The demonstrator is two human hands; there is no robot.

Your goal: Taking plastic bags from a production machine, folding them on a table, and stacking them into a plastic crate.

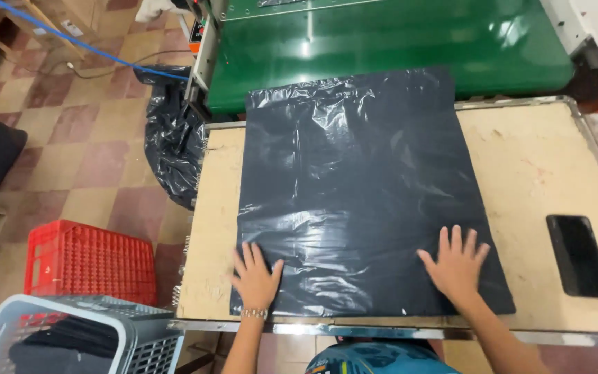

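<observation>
We see a large black plastic bag [361,201] spread flat across the middle of the frame, its far edge lapping onto the green conveyor belt [396,48] at the top. Most of it lies on a worn wooden worktable [541,166] with a metal rim; a dark rectangular slot [578,255] is cut into the table at the lower right, clear of the bag.

Our left hand [255,277] rests palm down on the bag's lower left corner, fingers spread wide, grasping nothing. Our right hand [457,263] lies the same way near the lower right corner, flat and splayed, holding nothing.

The film is glossy and thin, creased most toward its upper left, smoother near the hands. The tabletop is pale, scuffed and matt.

At the left of the frame a crumpled black bag [171,152] hangs beside the table. Below it stand a red lattice crate [88,260] and a grey slotted basket [105,332] on the checkered tile floor [84,138]. A blue cable [70,41] crosses the upper left.
</observation>
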